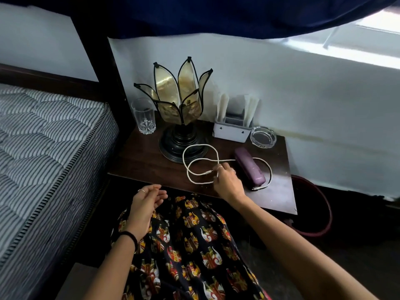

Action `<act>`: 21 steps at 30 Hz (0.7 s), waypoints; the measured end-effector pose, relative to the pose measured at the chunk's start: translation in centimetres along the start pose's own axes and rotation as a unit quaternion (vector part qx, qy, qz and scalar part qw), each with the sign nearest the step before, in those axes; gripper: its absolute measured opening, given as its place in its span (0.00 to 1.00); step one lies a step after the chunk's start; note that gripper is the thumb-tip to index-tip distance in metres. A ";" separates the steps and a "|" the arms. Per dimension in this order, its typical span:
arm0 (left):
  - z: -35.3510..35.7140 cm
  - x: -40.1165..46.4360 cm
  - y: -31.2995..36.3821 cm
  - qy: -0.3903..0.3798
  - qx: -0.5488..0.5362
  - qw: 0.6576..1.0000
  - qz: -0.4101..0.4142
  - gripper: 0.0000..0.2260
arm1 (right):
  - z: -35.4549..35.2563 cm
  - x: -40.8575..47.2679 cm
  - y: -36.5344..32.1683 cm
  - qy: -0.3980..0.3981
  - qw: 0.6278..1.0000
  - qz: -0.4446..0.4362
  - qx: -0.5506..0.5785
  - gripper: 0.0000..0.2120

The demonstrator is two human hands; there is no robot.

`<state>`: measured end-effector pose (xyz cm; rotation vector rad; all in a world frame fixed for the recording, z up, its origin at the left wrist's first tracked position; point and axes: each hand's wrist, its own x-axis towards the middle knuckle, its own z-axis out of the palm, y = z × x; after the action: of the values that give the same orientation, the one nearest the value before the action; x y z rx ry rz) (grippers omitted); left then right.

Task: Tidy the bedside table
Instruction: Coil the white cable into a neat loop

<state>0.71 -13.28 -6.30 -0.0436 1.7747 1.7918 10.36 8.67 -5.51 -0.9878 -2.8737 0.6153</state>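
Hands tidied a white braided cable [200, 146] looped across the dark wooden bedside table [142, 163].

Right hand [226, 180], nearer, seemingly pinched the cord near one plug, loops trailing left toward the lamp [181, 109]; a smooth purple case [250, 166] lay just right. Left hand [147, 202] hovered relaxed, empty.

Bare tabletop [138, 163] left of lamp [184, 109]

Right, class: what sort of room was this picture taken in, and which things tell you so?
Most likely a bedroom, at the bedside. A striped quilted mattress sits in a dark wooden bed frame, and right beside it stands a small dark wooden bedside table carrying a petal-shaped glass lamp and a clear drinking glass.
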 end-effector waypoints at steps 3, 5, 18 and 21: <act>-0.1 0.2 -0.1 0.004 0.002 1.000 -0.001 0.07 | -1.0 0.9 1.7 0.068 0.995 0.034 -0.067 0.17; 0.1 0.4 -0.2 0.004 0.008 1.000 -0.001 0.07 | -1.8 1.3 3.3 0.097 0.989 0.076 -0.087 0.22; 0.8 0.8 -0.4 0.006 0.030 1.000 -0.004 0.08 | -4.4 1.9 8.3 0.118 0.979 0.119 0.114 0.18; 0.9 0.9 -0.3 0.003 0.030 1.000 -0.005 0.08 | -6.3 3.3 8.6 0.129 0.962 0.130 0.202 0.14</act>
<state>0.46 -12.12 -6.89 -0.0331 1.8275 1.7322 13.73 19.08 -3.30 -1.2685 -2.2844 0.9620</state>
